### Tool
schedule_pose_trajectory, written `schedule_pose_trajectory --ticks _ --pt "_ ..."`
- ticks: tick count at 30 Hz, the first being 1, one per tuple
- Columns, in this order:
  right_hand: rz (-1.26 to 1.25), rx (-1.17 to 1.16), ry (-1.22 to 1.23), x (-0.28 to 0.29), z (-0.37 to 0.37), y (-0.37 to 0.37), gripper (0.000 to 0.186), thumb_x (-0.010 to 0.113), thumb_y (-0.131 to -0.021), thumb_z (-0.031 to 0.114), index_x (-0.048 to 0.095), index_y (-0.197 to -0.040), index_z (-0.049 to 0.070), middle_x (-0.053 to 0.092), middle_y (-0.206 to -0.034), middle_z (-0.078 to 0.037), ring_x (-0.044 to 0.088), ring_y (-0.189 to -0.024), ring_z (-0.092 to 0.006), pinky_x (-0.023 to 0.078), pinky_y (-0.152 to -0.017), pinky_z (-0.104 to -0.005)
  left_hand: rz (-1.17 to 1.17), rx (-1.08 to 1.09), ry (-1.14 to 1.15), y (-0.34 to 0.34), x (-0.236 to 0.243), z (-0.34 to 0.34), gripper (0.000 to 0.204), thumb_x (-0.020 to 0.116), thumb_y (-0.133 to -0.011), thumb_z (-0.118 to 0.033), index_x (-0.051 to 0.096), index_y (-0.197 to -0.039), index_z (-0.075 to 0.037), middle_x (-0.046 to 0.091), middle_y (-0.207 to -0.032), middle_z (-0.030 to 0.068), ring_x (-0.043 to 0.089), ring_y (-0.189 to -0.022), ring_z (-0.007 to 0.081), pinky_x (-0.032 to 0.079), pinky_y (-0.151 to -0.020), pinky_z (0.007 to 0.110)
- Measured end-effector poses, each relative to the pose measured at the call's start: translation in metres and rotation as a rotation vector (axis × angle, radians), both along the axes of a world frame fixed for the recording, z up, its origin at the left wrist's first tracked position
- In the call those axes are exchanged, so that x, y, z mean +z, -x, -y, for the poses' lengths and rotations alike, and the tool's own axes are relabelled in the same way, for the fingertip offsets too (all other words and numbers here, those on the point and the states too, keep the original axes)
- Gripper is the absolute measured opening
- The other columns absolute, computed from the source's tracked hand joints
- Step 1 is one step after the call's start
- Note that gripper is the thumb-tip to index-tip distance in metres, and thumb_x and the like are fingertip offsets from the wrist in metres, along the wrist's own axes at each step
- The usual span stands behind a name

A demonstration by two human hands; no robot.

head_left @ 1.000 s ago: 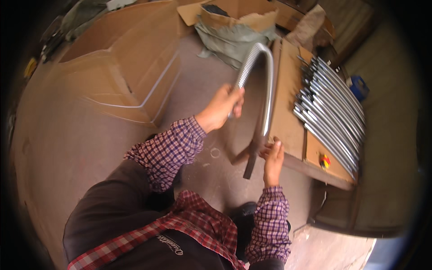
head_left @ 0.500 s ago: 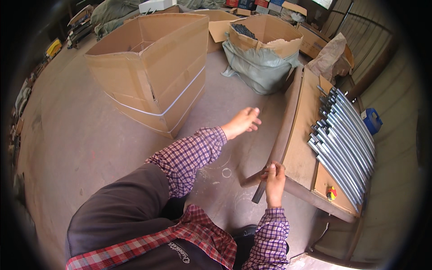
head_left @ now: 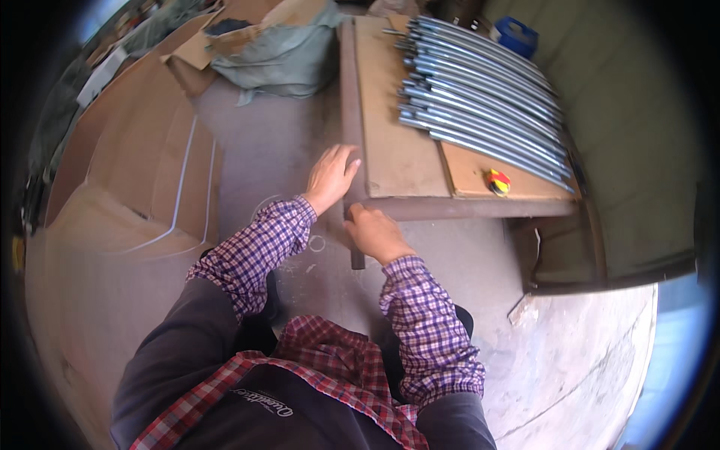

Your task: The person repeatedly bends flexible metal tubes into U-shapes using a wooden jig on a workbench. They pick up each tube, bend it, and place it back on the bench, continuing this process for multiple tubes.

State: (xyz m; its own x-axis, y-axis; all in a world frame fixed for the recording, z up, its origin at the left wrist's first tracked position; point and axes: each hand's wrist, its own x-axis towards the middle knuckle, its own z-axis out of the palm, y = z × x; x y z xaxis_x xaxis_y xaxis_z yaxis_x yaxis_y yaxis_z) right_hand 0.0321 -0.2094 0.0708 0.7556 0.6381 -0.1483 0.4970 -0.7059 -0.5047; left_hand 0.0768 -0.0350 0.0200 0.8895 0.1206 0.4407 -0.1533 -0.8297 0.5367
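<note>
Where the lens bends the scene toward its rim, a bare grey floor spreads under everything. On the person's left stands a big cardboard box with pale straps round it, its face bowed by the lens. Ahead and to the right is a table with a brown rim, its near left corner right by both hands. Beyond the corner, a smaller carton sits in a pale green sack on the floor. Cardboard sheets cover the table top, and across them lies a row of shiny metal tubes, side by side, well apart from the hands. A blue jug stands behind the tubes. Below the corner, a short dark bar points down toward the person. The left hand is at the table's left edge, thumb a little apart from the fingers, the gap narrow. The right hand is at the corner with its fingers curled; they are partly hidden, so I cannot tell whether they grip anything. Smallest is a yellow and red tape measure, probably, near the table's front edge.
</note>
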Motion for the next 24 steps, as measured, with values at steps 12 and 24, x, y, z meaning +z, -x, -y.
schedule_pose_trajectory --ticks 12,24 --pt "-0.034 -0.069 -0.03 0.012 0.024 -0.007 0.028 0.05 -0.095 0.015 0.074 -0.103 0.001 0.072 -0.106 -0.025 0.069 -0.102 -0.0409 0.055 -0.089 -0.0493 0.001 -0.322 -0.534 -0.164 0.008 0.122 0.052 0.069 -0.091 -0.02 0.053 -0.138 -0.004 0.054 -0.137 0.0133 0.047 -0.13 0.0297 0.037 -0.11 0.045" --pt "-0.005 -0.134 -0.086 0.018 0.049 -0.015 0.025 0.057 -0.097 0.019 0.069 -0.111 0.002 0.07 -0.112 -0.024 0.068 -0.108 -0.0381 0.054 -0.092 -0.0464 -0.11 -0.32 -0.521 -0.14 0.041 0.106 0.034 0.06 -0.1 -0.031 0.048 -0.112 -0.002 0.066 -0.095 0.0246 0.066 -0.085 0.044 0.053 -0.073 0.051"
